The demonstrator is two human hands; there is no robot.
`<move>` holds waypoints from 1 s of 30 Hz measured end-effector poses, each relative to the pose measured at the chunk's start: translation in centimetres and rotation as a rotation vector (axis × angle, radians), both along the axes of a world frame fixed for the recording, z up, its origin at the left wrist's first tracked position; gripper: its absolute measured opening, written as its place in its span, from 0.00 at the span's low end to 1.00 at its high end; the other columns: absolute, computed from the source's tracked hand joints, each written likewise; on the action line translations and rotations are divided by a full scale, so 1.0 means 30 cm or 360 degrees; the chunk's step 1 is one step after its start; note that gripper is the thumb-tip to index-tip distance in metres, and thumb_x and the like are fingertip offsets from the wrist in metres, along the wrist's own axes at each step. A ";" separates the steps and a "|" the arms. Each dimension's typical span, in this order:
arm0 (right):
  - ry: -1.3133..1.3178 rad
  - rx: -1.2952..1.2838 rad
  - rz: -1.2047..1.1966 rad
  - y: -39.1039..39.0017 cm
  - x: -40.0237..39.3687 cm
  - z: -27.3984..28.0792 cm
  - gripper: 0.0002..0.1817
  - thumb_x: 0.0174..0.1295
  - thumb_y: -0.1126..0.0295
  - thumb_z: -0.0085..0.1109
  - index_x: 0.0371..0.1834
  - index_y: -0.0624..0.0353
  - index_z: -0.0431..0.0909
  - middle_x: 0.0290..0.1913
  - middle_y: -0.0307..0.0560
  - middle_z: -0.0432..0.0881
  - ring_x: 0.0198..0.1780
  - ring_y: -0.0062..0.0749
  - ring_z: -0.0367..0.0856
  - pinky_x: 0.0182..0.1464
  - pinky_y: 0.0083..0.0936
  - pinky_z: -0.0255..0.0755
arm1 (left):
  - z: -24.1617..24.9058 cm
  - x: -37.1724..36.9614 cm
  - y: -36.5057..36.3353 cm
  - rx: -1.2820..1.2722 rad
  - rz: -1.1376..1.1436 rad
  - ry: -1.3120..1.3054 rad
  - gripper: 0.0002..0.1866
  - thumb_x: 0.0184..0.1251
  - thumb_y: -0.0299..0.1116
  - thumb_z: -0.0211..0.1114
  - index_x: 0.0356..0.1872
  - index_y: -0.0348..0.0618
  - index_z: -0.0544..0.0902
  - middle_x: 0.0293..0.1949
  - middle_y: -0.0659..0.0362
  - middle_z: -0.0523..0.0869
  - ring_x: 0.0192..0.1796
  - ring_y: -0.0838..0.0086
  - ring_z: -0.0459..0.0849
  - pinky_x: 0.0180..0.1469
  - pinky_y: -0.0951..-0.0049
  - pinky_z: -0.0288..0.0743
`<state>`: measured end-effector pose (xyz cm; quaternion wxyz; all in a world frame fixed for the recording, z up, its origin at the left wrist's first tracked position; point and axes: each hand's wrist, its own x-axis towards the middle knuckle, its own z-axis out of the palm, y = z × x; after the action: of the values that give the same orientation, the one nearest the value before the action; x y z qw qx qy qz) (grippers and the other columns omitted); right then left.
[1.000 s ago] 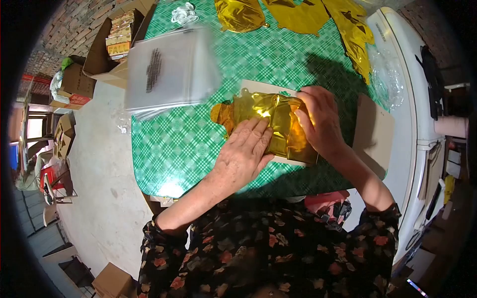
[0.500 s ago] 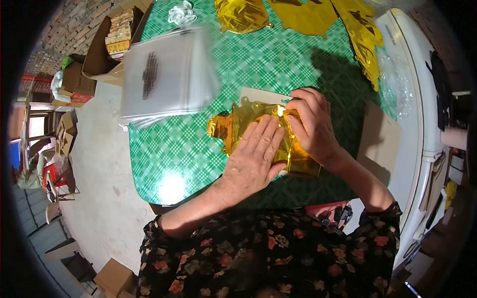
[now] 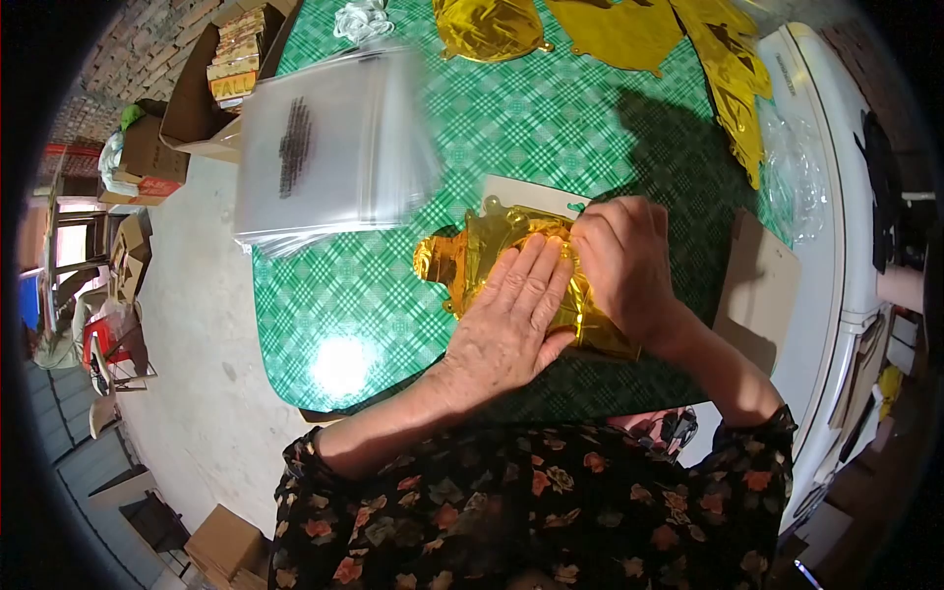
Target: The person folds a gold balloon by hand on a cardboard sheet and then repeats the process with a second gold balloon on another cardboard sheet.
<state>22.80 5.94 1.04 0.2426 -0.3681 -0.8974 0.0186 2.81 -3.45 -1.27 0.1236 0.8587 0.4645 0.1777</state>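
A shiny gold foil balloon (image 3: 479,236) lies flat and folded on a piece of pale card (image 3: 526,189), whose far edge shows beyond the foil. My left hand (image 3: 506,320) rests palm down on the foil with its fingers stretched out. At the right side of the foil, my right hand (image 3: 629,270) has its fingers curled in on the foil; the fingertips are partly hidden. A rounded foil tab (image 3: 428,259) sticks out at the left, past the card.
Clear plastic bags (image 3: 329,157) are stacked at the left on the green checked table (image 3: 324,295). More gold foil pieces (image 3: 487,28) and white string (image 3: 362,20) lie at the far side. A cardboard sheet (image 3: 757,285) sits at the right, near a white fridge (image 3: 821,128).
My right hand's fingers have curled in more tightly at the foil's right side. The left hand stays pressed flat on it. The view has shifted slightly.
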 end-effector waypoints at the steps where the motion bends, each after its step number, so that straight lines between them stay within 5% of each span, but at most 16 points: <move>1: -0.0029 -0.0002 0.0018 -0.006 0.003 0.001 0.07 0.64 0.71 0.65 0.44 0.55 0.81 0.48 0.43 0.81 0.54 0.44 0.78 0.59 0.45 0.69 | -0.001 0.000 0.000 0.0002 -0.0001 -0.0001 0.47 0.79 0.58 0.65 0.84 0.29 0.66 0.85 0.36 0.65 0.88 0.44 0.62 0.89 0.46 0.56; 14: 0.0137 -0.0229 -0.0097 -0.002 -0.017 -0.007 0.11 0.70 0.74 0.64 0.54 0.55 0.81 0.44 0.44 0.85 0.48 0.44 0.79 0.57 0.45 0.69 | 0.008 0.003 0.001 -0.0022 0.0012 -0.0054 0.48 0.76 0.56 0.69 0.83 0.29 0.66 0.85 0.37 0.64 0.88 0.44 0.61 0.89 0.46 0.56; 30: 0.0142 -0.0367 -0.0105 -0.008 -0.014 -0.019 0.15 0.69 0.71 0.66 0.57 0.55 0.83 0.50 0.45 0.84 0.55 0.44 0.79 0.60 0.44 0.70 | 0.008 0.003 0.001 -0.0035 0.0018 -0.0085 0.47 0.76 0.56 0.69 0.83 0.28 0.66 0.85 0.36 0.63 0.88 0.43 0.61 0.89 0.45 0.55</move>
<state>22.37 5.70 0.48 0.2389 -0.4218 -0.8650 0.1299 2.89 -3.43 -1.02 0.1444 0.8496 0.4679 0.1960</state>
